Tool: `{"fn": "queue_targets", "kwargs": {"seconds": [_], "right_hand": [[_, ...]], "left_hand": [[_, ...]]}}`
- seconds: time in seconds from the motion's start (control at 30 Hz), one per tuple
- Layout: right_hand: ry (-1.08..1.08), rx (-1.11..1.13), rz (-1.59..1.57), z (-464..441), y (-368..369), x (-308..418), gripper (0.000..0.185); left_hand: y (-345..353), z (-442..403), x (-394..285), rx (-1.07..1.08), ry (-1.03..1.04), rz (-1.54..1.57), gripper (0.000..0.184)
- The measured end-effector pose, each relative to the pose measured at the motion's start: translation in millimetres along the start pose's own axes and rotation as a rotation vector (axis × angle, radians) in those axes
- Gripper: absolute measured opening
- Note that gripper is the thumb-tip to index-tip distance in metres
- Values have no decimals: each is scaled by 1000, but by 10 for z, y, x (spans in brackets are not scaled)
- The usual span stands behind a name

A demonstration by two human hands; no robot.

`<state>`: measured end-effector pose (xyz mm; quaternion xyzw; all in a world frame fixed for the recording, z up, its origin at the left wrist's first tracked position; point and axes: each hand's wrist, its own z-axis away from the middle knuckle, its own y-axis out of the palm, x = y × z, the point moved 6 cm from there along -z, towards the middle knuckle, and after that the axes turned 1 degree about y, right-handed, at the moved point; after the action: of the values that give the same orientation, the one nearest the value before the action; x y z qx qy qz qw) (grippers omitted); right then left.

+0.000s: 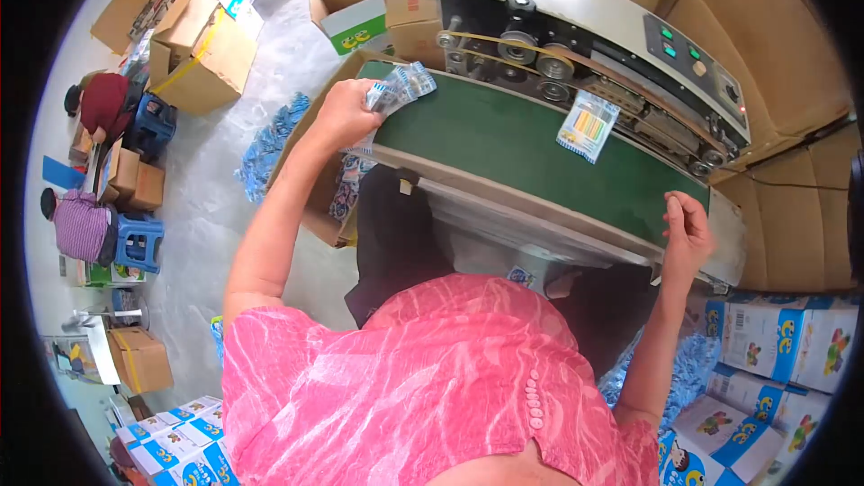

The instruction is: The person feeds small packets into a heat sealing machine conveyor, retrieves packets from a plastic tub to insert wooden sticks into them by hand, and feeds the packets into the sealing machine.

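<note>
My left hand (347, 114) is closed around several small clear-and-blue packets (402, 88) at the left end of a green conveyor belt (477, 135). My right hand (688, 232) is over the belt's right end, its thumb and fingertips drawn together with nothing visible in them. Between the hands, a blue-edged packet of coloured sticks (589, 125) leans up at the belt's far side, touching the rollers of a sealing machine (594, 27). Below my left forearm, more packets (346, 184) lie in an open carton (315, 216).
Blue packet strips (274, 148) are heaped on the floor at left, and more (684, 373) lie at lower right. Printed cartons (774, 342) are stacked on the right. Two people (85, 225) work at the far left beside blue stools (139, 238).
</note>
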<state>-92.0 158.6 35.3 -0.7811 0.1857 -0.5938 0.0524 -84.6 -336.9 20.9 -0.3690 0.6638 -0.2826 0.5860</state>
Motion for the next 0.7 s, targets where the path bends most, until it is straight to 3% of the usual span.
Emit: {"fn": "queue_targets", "kwargs": {"seconds": [0.13, 0.23, 0.3, 0.4, 0.47, 0.67, 0.7], "right_hand": [[-161, 173, -74, 152, 548, 363, 8], [-291, 459, -69, 290, 1186, 675, 13], [-123, 619, -190, 370, 1609, 804, 20], [-91, 636, -262, 427, 2003, 954, 30], [49, 728, -607, 441, 2077, 988, 27], [64, 628, -684, 332, 1549, 785, 19], [51, 571, -656, 296, 1411, 755, 17]], "left_hand": [[-121, 274, 224, -21, -132, 171, 28], [-83, 454, 267, -10, -200, 584, 30], [-103, 551, -30, -1, -209, 716, 28], [-26, 680, -577, 38, -245, 991, 24], [179, 691, -863, 134, -221, 1135, 28], [587, 595, -1302, 281, -222, 1386, 33], [570, 575, -1458, 297, -126, 1364, 33]]}}
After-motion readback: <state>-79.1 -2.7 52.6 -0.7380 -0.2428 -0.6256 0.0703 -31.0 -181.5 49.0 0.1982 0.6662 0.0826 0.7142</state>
